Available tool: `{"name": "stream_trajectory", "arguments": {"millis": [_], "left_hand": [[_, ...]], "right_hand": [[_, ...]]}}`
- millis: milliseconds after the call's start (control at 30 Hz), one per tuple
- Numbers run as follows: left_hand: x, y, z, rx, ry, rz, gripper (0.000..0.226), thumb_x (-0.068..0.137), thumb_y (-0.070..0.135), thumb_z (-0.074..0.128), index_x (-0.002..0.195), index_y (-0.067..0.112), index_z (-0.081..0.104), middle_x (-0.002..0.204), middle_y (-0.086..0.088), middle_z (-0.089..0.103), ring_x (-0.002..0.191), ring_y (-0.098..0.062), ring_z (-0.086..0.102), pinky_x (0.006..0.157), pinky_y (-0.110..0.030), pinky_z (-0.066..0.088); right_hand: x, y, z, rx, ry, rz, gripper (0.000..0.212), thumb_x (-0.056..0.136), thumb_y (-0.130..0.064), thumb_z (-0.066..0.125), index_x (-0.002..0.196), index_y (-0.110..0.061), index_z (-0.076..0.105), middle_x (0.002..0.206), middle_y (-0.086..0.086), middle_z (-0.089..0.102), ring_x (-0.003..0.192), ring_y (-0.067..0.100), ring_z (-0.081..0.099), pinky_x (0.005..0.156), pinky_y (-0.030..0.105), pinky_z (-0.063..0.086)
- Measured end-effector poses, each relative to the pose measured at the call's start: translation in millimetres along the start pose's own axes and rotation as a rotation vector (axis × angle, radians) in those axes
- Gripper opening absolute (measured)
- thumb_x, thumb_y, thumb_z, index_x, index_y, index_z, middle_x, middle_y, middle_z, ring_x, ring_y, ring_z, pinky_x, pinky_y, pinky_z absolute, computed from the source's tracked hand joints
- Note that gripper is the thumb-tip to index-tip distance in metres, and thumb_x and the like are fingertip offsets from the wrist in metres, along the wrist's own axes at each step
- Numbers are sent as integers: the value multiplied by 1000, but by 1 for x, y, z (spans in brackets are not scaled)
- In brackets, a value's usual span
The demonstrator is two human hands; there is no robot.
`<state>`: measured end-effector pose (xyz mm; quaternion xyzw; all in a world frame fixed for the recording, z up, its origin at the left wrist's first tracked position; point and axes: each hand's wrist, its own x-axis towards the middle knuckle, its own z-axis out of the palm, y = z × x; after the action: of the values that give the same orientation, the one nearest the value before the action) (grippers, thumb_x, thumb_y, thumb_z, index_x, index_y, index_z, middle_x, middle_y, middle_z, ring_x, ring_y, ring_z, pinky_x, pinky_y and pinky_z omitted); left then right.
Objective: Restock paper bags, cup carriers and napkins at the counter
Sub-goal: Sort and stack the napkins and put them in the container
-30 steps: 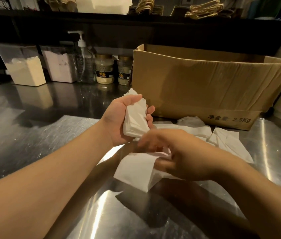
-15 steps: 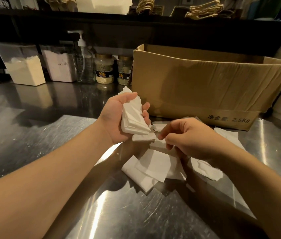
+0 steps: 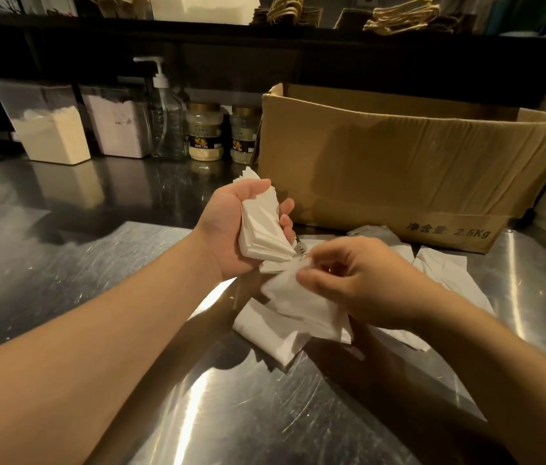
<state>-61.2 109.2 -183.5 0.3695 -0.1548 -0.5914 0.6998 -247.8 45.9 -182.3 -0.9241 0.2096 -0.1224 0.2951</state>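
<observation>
Over the steel counter [image 3: 63, 280], the left hand [image 3: 231, 226] grips a napkin stack [image 3: 261, 229] while the right hand [image 3: 362, 283] pinches loose napkins [image 3: 298, 303], seemingly gathering them; next, squaring both bundles together.

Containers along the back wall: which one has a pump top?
The clear bottle, between the pinkish powder bin and the two gold-lidded jars; only it carries a white pump.

Cardboard box [image 3: 399, 169] interior hidden.
</observation>
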Motion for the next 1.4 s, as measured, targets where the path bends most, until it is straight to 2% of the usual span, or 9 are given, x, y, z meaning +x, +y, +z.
{"name": "stream_trajectory", "arguments": {"millis": [100, 233, 367, 467, 600, 767, 933, 1100, 1400], "left_hand": [[-1, -1, 0, 28, 6, 1, 41, 89, 30, 60, 127, 15, 55, 99, -9, 64, 73, -20, 58, 73, -33, 50], [0, -1, 2, 36, 18, 6, 39, 91, 31, 59, 126, 16, 55, 95, -9, 66, 72, -19, 59, 72, -33, 51], [0, -2, 1, 20, 9, 11, 41, 91, 29, 59, 129, 15, 53, 97, -10, 64, 73, -20, 57, 73, -33, 49], [1, -2, 0, 21, 10, 14, 43, 90, 29, 60, 129, 14, 54, 99, -10, 64, 73, -21, 58, 73, -33, 50], [1, -2, 1, 31, 26, 18, 42, 90, 29, 60, 129, 15, 54, 97, -9, 65, 72, -20, 59, 72, -33, 51], [0, -2, 2, 37, 29, 7, 37, 90, 30, 60, 123, 14, 57, 97, -9, 64, 72, -20, 59, 72, -32, 50], [0, -2, 2, 15, 28, -3, 43, 83, 27, 62, 124, 13, 57, 98, -9, 64, 72, -20, 58, 73, -32, 50], [0, -2, 2, 19, 34, 2, 40, 86, 28, 61, 123, 14, 56, 98, -9, 65, 72, -20, 58, 73, -33, 50], [0, -2, 2, 41, 47, -5, 41, 88, 32, 61, 124, 15, 56, 98, -8, 66, 73, -20, 60, 73, -32, 52]], "right_hand": [[4, 4, 2, 32, 155, 160, 12, 97, -40, 62, 102, -31, 69, 87, -12, 68, 79, 9, 64, 67, 30, 58], [2, 7, -8, -38, 296, 174, 16, 96, -34, 66, 107, -29, 56, 91, -7, 58, 79, 9, 56, 61, 23, 47], [-7, -2, -9, -94, 61, -13, 15, 86, -45, 74, 89, -36, 63, 88, -12, 58, 78, 4, 54, 64, 22, 48], [-6, -2, -1, -250, -129, -32, 23, 80, -57, 76, 96, -42, 68, 101, -22, 53, 92, -1, 52, 76, 21, 50], [-5, -3, -4, -278, -185, 41, 40, 80, -57, 77, 116, -47, 64, 107, -23, 50, 96, 0, 52, 82, 22, 52], [-4, 2, -4, -269, -116, 16, 44, 88, -40, 74, 125, -50, 53, 110, -21, 50, 97, 2, 54, 87, 26, 55], [-7, 2, -14, -321, -329, 63, 51, 85, -43, 77, 128, -52, 52, 113, -26, 45, 102, 0, 49, 81, 18, 48], [-1, 8, -9, -337, -167, -15, 21, 92, -44, 68, 112, -37, 66, 101, -17, 59, 90, 5, 58, 76, 21, 52], [4, 16, -11, -117, -115, 107, 17, 100, -38, 59, 106, -33, 74, 97, -15, 71, 90, 8, 65, 85, 34, 59]]}}
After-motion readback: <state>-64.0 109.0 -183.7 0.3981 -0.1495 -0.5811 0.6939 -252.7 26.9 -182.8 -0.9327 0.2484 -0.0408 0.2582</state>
